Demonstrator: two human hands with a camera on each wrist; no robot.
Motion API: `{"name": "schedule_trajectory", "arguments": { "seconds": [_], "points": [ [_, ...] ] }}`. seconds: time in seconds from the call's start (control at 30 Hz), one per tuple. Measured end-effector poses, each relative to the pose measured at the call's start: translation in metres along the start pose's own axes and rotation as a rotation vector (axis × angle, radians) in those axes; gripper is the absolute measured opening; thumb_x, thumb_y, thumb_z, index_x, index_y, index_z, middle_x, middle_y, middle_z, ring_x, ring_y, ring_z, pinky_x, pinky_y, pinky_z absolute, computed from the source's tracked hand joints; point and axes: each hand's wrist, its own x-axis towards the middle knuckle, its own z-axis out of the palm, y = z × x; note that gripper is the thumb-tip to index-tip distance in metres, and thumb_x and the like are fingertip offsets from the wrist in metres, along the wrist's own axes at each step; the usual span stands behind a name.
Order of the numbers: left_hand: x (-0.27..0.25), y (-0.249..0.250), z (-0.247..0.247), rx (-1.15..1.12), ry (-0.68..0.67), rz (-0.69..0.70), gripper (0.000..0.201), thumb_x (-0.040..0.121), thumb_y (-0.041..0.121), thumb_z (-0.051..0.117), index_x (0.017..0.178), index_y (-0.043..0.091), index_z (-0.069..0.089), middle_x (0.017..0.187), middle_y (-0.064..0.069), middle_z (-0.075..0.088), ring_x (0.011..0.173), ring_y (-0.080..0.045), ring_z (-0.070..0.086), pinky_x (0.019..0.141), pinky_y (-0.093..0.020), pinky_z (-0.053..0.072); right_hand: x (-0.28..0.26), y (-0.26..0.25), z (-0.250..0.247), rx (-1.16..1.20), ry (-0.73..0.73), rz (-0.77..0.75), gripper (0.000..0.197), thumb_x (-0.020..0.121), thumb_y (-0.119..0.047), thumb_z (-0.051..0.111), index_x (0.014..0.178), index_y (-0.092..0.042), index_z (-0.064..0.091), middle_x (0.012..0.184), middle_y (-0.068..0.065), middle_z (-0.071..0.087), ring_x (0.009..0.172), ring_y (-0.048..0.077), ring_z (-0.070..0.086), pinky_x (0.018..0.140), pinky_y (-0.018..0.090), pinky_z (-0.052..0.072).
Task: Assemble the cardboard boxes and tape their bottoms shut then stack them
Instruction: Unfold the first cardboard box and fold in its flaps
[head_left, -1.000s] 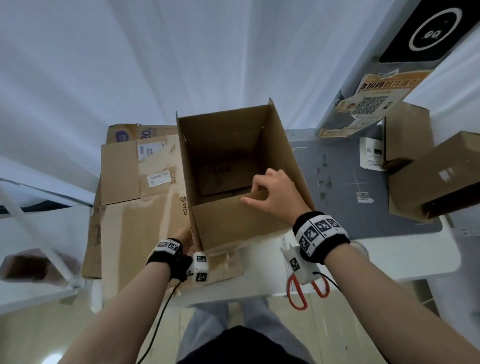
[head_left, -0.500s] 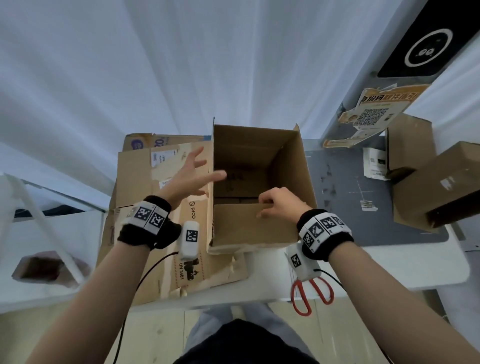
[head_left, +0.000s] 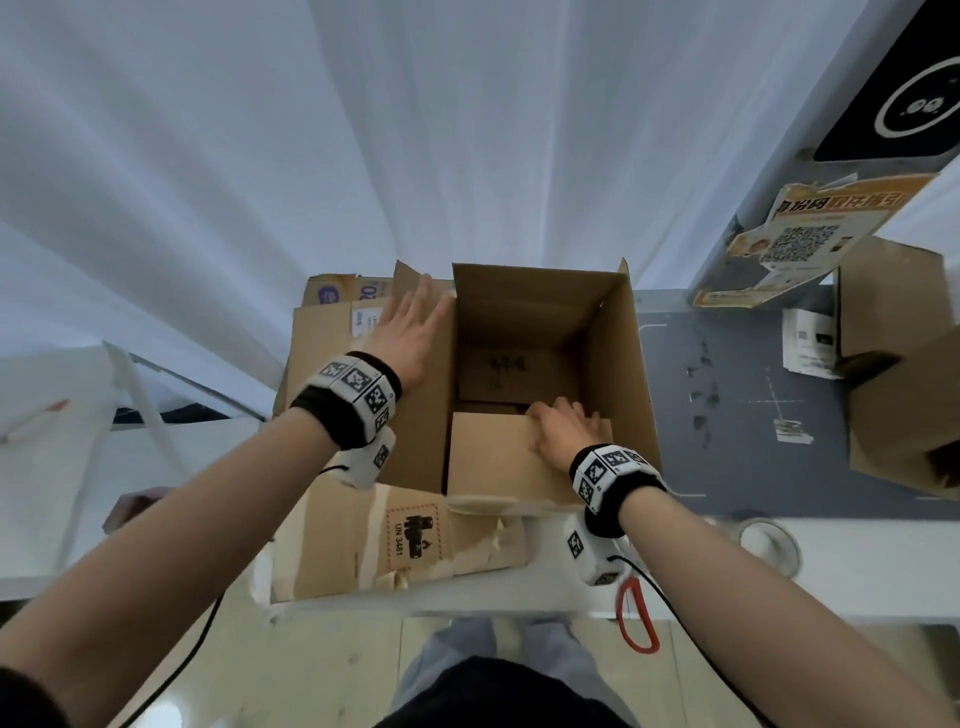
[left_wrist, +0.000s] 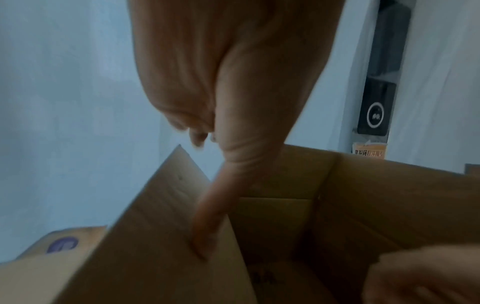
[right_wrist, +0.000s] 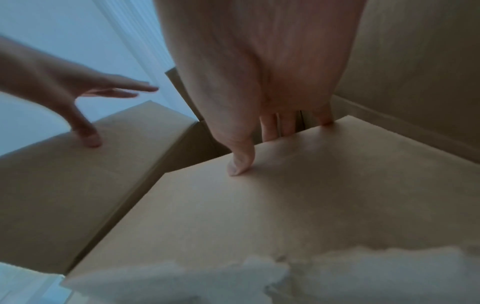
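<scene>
An open brown cardboard box (head_left: 613, 364) stands upright on the table in the head view, its inside facing me. My left hand (head_left: 413, 332) lies flat with straight fingers on the box's left flap (head_left: 421, 415); in the left wrist view the left hand (left_wrist: 207, 102) has its thumb pressing that flap (left_wrist: 155, 257). My right hand (head_left: 558, 431) grips the free edge of the near flap (head_left: 498, 462). In the right wrist view the right hand (right_wrist: 259, 92) has its thumb on top of the near flap (right_wrist: 298, 205) and its fingers curled under the edge.
Flattened cardboard sheets (head_left: 332, 535) lie under and left of the box. Other brown boxes (head_left: 909, 410) sit at the right on a grey mat (head_left: 737, 415). Red-handled scissors (head_left: 636, 618) and a tape roll (head_left: 769, 540) lie near the table's front edge. White curtains hang behind.
My left hand left the box's lower left corner, rose and settled flat on the left flap. The box turned square to me. My right hand stayed on the near flap.
</scene>
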Motion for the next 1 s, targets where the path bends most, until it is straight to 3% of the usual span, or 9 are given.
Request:
{"name": "schedule_trajectory", "arguments": {
  "seconds": [0.07,0.13,0.23,0.4,0.47,0.57,0.77,0.93,1.0],
  "points": [
    [0.017,0.008,-0.014,-0.189,-0.038,-0.003,0.139,0.070,-0.007,0.080,0.153,0.029,-0.025,0.158,-0.005,-0.036,0.144,-0.037,0.031,0.105,-0.041,0.043,0.002,0.003,0.002,0.016,0.014,0.001,0.050,0.095,-0.028,0.063,0.142,-0.027,0.046,0.142,0.012,0.042,0.137,0.035,0.034,0.117,0.062,0.018],
    [0.030,0.021,-0.026,-0.286,0.000,-0.013,0.151,0.063,0.009,0.092,0.151,0.030,-0.029,0.160,-0.004,-0.033,0.136,-0.037,0.044,0.092,-0.038,0.051,0.002,0.006,0.001,0.039,0.037,-0.007,0.049,0.094,-0.027,0.065,0.140,-0.027,0.047,0.141,0.012,0.042,0.135,0.035,0.035,0.116,0.062,0.020],
    [0.046,0.036,-0.030,-0.303,-0.029,0.000,0.153,0.058,0.027,0.096,0.153,0.032,-0.024,0.165,-0.007,-0.014,0.141,-0.037,0.036,0.105,-0.047,0.044,0.001,0.008,-0.001,0.061,0.066,-0.022,0.049,0.093,-0.026,0.065,0.139,-0.025,0.049,0.140,0.012,0.041,0.134,0.035,0.035,0.116,0.062,0.021],
    [0.040,0.054,-0.003,-0.122,-0.181,-0.006,0.121,0.056,0.053,0.091,0.152,0.021,0.025,0.151,-0.009,0.024,0.139,-0.039,0.026,0.111,-0.058,0.035,0.001,0.015,0.004,0.081,0.113,-0.022,0.049,0.094,-0.026,0.063,0.140,-0.024,0.047,0.141,0.013,0.039,0.135,0.035,0.033,0.118,0.059,0.017],
    [0.032,0.064,0.016,0.059,-0.261,0.014,0.115,0.057,0.066,0.084,0.150,0.022,0.031,0.151,-0.010,0.030,0.141,-0.043,0.019,0.115,-0.063,0.020,0.001,0.015,0.007,0.102,0.127,-0.021,0.049,0.094,-0.024,0.063,0.140,-0.023,0.047,0.140,0.013,0.038,0.135,0.034,0.033,0.119,0.058,0.015],
    [0.023,0.076,0.044,0.209,-0.353,-0.020,0.131,0.057,0.072,0.080,0.157,0.020,0.012,0.163,-0.011,0.013,0.148,-0.047,0.001,0.113,-0.072,0.000,0.001,0.015,0.009,0.130,0.150,-0.030,0.048,0.094,-0.021,0.062,0.139,-0.023,0.049,0.138,0.011,0.040,0.133,0.032,0.035,0.119,0.054,0.017],
    [0.019,0.082,0.058,0.288,-0.370,-0.044,0.147,0.056,0.080,0.074,0.158,0.013,-0.007,0.165,-0.017,-0.010,0.149,-0.046,-0.008,0.107,-0.079,-0.007,-0.004,0.022,0.000,0.236,0.137,-0.038,0.045,0.093,-0.002,0.052,0.135,-0.019,0.054,0.134,0.009,0.043,0.127,0.028,0.042,0.101,0.040,0.042],
    [0.016,0.080,0.062,0.285,-0.351,-0.037,0.147,0.056,0.082,0.072,0.158,0.014,-0.009,0.165,-0.015,-0.010,0.151,-0.040,-0.006,0.105,-0.080,-0.009,-0.025,0.017,-0.045,0.477,0.624,-0.180,0.024,0.093,-0.004,0.053,0.103,-0.014,0.071,0.117,0.001,0.056,0.116,0.015,0.049,0.098,0.026,0.040],
    [0.015,0.077,0.063,0.281,-0.341,-0.020,0.145,0.056,0.083,0.070,0.158,0.016,-0.008,0.165,-0.014,-0.011,0.152,-0.037,-0.004,0.105,-0.079,-0.009,-0.030,0.023,-0.065,0.383,0.781,-0.106,0.025,0.089,-0.007,0.057,0.109,-0.017,0.068,0.124,0.003,0.053,0.125,0.018,0.041,0.105,0.030,0.035]
  ]
}}
